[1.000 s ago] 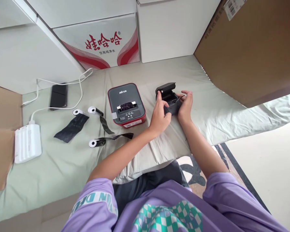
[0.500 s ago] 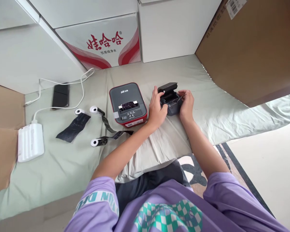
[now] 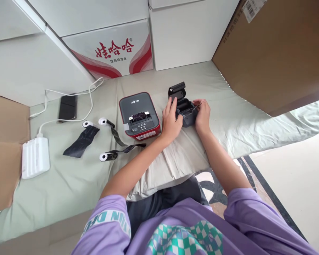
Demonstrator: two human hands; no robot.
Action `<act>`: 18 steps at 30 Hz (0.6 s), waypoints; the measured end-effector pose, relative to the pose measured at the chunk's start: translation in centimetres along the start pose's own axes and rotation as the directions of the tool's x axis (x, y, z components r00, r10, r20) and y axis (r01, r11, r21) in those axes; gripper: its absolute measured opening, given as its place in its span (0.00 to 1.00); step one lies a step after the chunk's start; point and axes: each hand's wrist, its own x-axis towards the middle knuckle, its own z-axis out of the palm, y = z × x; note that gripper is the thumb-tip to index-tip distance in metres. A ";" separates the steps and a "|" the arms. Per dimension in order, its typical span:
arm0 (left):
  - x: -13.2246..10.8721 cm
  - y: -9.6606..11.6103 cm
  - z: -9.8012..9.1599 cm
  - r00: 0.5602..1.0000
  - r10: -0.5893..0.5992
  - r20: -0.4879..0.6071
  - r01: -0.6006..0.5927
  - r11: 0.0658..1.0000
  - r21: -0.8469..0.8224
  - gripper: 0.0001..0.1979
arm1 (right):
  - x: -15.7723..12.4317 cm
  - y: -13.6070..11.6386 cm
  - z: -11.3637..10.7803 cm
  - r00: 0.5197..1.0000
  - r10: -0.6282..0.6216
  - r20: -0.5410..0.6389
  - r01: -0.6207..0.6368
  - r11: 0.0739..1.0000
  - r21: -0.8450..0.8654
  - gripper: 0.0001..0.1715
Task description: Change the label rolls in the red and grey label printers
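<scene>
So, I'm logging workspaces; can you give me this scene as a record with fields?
Left grip: touching the left side of a small dark-grey plastic device
Right grip: curled at its right side
Device top: black plastic lid, raised
Nearby: boxy grey-and-red plastic printer-like unit
Further left: three white-ended black rolls, loose strips; black rectangular phone; white rectangular block

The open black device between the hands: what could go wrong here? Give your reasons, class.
The raised lid might fall and pinch the left hand, whose fingertips are close by.

The thin dark strip by the right hand could snag or tear.

The left forearm may brush the loose ribbon beside it.
</scene>
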 end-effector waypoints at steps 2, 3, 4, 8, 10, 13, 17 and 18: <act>0.2 0.3 -0.3 0.999 0.025 -0.027 -0.025 0.999 0.030 0.34 | 0.1 0.2 -0.1 1.000 -0.008 0.008 0.008 1.000 -0.002 0.25; 0.3 0.5 -0.4 0.999 0.041 -0.037 -0.039 0.998 0.042 0.32 | 0.1 0.2 -0.1 1.000 -0.011 0.013 0.011 1.000 -0.004 0.24; 0.4 0.7 -0.7 0.998 0.058 -0.034 -0.056 0.997 0.048 0.30 | 0.1 0.2 -0.1 1.000 -0.013 0.016 0.014 1.000 -0.006 0.24; 0.7 2.6 -2.1 0.991 0.106 0.076 -0.112 0.991 0.078 0.22 | 0.0 -0.1 -0.1 1.000 -0.013 0.012 0.013 1.000 -0.008 0.21; 1.2 4.0 -2.9 0.984 0.107 0.141 -0.130 0.977 0.169 0.22 | 0.0 -0.2 -0.1 1.000 -0.013 0.011 0.014 1.000 -0.016 0.21; 2.9 6.1 -3.7 0.972 0.005 0.237 -0.117 0.879 0.461 0.21 | -0.1 -0.2 -0.1 1.000 -0.013 0.013 0.013 1.000 -0.021 0.23; 6.6 7.4 -2.8 0.932 -0.180 0.314 -0.124 0.655 0.745 0.17 | 0.0 -0.1 0.0 1.000 -0.014 0.016 0.014 1.000 -0.019 0.24; 7.4 7.4 -2.4 0.927 -0.193 0.323 -0.135 0.631 0.764 0.18 | 0.1 0.0 0.0 1.000 -0.015 0.016 0.016 1.000 -0.020 0.24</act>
